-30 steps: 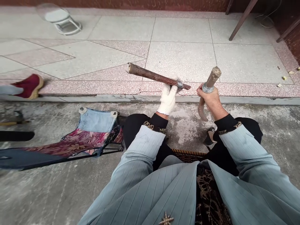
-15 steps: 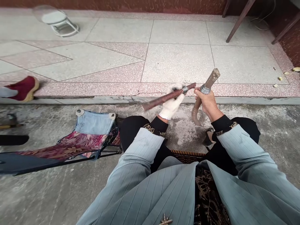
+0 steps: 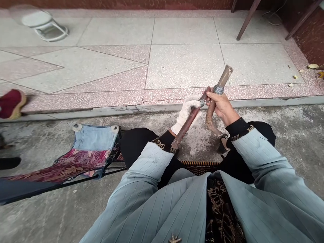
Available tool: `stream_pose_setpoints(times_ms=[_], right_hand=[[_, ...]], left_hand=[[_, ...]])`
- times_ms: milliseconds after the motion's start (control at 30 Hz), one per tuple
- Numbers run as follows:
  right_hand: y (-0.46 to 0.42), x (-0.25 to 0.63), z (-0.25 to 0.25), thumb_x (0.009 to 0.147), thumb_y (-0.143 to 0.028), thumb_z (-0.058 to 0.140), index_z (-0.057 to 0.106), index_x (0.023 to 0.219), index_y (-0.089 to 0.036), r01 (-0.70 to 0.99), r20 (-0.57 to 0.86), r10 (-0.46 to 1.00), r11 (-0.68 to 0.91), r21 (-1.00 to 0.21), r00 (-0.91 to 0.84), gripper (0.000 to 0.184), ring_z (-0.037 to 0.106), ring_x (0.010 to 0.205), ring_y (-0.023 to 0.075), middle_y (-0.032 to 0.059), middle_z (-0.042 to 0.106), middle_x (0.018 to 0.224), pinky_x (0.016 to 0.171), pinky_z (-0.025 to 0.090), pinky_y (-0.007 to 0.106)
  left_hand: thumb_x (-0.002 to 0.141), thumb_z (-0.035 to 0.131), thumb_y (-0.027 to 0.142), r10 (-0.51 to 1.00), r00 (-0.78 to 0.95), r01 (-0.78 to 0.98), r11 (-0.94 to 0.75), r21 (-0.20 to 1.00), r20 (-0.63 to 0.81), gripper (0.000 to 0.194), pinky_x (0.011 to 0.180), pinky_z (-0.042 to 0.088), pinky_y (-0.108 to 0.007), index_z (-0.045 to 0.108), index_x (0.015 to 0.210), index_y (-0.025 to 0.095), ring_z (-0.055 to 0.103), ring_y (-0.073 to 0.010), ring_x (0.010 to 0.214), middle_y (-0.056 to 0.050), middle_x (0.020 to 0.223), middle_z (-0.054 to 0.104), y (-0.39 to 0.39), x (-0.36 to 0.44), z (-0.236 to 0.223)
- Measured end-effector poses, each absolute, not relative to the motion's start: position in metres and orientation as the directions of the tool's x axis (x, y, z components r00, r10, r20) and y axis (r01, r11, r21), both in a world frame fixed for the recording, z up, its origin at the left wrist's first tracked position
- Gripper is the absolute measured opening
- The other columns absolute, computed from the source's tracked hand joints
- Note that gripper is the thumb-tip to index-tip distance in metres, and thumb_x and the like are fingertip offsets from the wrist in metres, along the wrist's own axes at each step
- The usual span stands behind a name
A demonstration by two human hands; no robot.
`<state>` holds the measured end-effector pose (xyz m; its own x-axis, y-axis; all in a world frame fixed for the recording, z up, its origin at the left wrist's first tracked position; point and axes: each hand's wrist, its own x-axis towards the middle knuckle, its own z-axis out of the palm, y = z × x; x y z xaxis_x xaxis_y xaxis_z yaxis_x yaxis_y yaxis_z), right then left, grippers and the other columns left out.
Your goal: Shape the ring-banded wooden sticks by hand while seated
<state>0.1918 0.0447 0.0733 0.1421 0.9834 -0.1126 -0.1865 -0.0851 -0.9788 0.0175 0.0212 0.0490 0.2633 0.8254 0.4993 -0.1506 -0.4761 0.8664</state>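
I note a curved stick (image 3: 224,77), clasped in the bare right hand (image 3: 224,107). Left of it, a straight stick (image 3: 186,127) slants from the left cuff up to the right fingers, gripped by the gloved left hand (image 3: 184,113). Wire coil (image 3: 218,89) rings the former; smaller wire binding (image 3: 201,102), nearer the left, the latter.

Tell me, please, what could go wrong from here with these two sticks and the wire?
The right hand is bare beside the wire coil on the curved stick, so a wire end might scratch it; only the left hand wears a glove.
If either grip loosens, the thin wire between the hands could slacken or tangle.
The curved stick's lower end appears close to the shoe and might knock it.
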Motion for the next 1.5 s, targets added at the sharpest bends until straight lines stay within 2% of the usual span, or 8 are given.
stream_pose_setpoints(times_ms=[267, 400, 533, 700, 933, 1100, 1367, 1500], right_hand=[[0.047, 0.195, 0.082, 0.066, -0.034, 0.076, 0.055, 0.080, -0.022, -0.017, 0.005, 0.986, 0.008, -1.000, 0.168, 0.028, 0.055, 0.063, 0.0136, 0.0022, 0.064, 0.080, 0.051, 0.045, 0.028], [0.046, 0.187, 0.077, 0.063, -0.031, 0.077, 0.056, 0.078, -0.021, 0.094, 0.017, 0.981, 0.000, -0.996, 0.191, 0.028, 0.053, 0.060, 0.0127, -0.0001, 0.061, 0.072, 0.050, 0.045, 0.028], [0.046, 0.183, 0.078, 0.065, -0.030, 0.077, 0.058, 0.078, -0.020, 0.041, -0.035, 0.978, -0.045, -0.998, 0.205, 0.025, 0.054, 0.058, 0.0120, 0.0012, 0.064, 0.074, 0.049, 0.045, 0.027], [0.041, 0.191, 0.086, 0.069, -0.028, 0.077, 0.055, 0.073, -0.020, -0.128, -0.046, 0.986, -0.025, -0.991, 0.158, 0.024, 0.051, 0.055, 0.0082, 0.0007, 0.066, 0.075, 0.051, 0.045, 0.024], [0.044, 0.208, 0.089, 0.079, -0.023, 0.075, 0.049, 0.075, -0.021, -0.420, -0.113, 0.965, -0.004, -0.908, 0.236, 0.027, 0.044, 0.049, 0.0044, -0.0079, 0.048, 0.060, 0.049, 0.043, 0.018], [0.044, 0.209, 0.056, 0.084, -0.019, 0.071, 0.052, 0.080, -0.019, -0.546, -0.433, 0.898, -0.323, -0.773, 0.081, 0.020, 0.045, 0.046, 0.0047, -0.0061, 0.054, 0.061, 0.045, 0.044, 0.018], [0.020, 0.191, -0.009, 0.088, -0.028, 0.070, 0.054, 0.082, -0.018, -0.236, -0.715, 0.695, -0.710, -0.664, -0.078, 0.020, 0.052, 0.049, 0.0092, -0.0009, 0.061, 0.064, 0.049, 0.050, 0.022], [0.017, 0.185, -0.020, 0.086, -0.036, 0.070, 0.061, 0.099, -0.016, 0.141, -0.664, 0.747, -0.659, -0.739, 0.010, 0.025, 0.066, 0.085, 0.0169, 0.0103, 0.071, 0.099, 0.072, 0.055, 0.027]], left_hand=[[0.084, 0.071, 0.042, 0.890, 0.448, -0.175, -0.005, 0.985, 0.084, 0.037, 0.090, 0.054, -0.038, 0.065, 0.111, 0.019, 0.066, -0.0196, 0.096, -0.009, 0.110, 0.067, 0.028, 0.013, 0.045], [0.083, 0.072, 0.050, 0.850, 0.526, -0.259, 0.201, 0.945, -0.037, 0.047, 0.084, 0.056, -0.032, 0.066, 0.115, 0.017, 0.067, -0.0176, 0.090, -0.009, 0.103, 0.070, 0.025, 0.021, 0.038], [0.083, 0.073, 0.046, 0.846, 0.522, -0.385, 0.347, 0.855, -0.109, 0.046, 0.071, 0.058, -0.030, 0.061, 0.117, 0.017, 0.066, -0.0131, 0.071, -0.005, 0.093, 0.068, 0.022, 0.028, 0.036], [0.087, 0.070, 0.043, 0.913, 0.382, -0.468, 0.323, 0.822, -0.141, 0.040, 0.070, 0.059, -0.027, 0.057, 0.116, 0.019, 0.067, -0.0112, 0.069, -0.003, 0.089, 0.067, 0.025, 0.023, 0.043], [0.092, 0.064, 0.045, 0.956, 0.289, -0.504, 0.204, 0.839, -0.059, 0.031, 0.067, 0.057, -0.024, 0.057, 0.108, 0.019, 0.062, -0.0075, 0.064, -0.001, 0.086, 0.064, 0.028, 0.017, 0.056], [0.093, 0.061, 0.047, 0.976, 0.206, -0.500, 0.164, 0.850, -0.068, 0.032, 0.066, 0.057, -0.023, 0.058, 0.109, 0.020, 0.064, -0.0089, 0.066, -0.001, 0.083, 0.065, 0.037, 0.004, 0.069], [0.091, 0.066, 0.036, 0.946, 0.282, -0.518, 0.288, 0.805, -0.157, 0.025, 0.072, 0.061, -0.026, 0.058, 0.102, 0.016, 0.066, -0.0094, 0.063, -0.001, 0.081, 0.066, 0.027, -0.001, 0.057], [0.094, 0.062, 0.029, 0.920, 0.332, -0.567, 0.372, 0.735, -0.209, 0.015, 0.084, 0.061, -0.036, 0.057, 0.095, 0.015, 0.070, -0.0137, 0.074, -0.003, 0.083, 0.067, 0.017, 0.004, 0.052]])
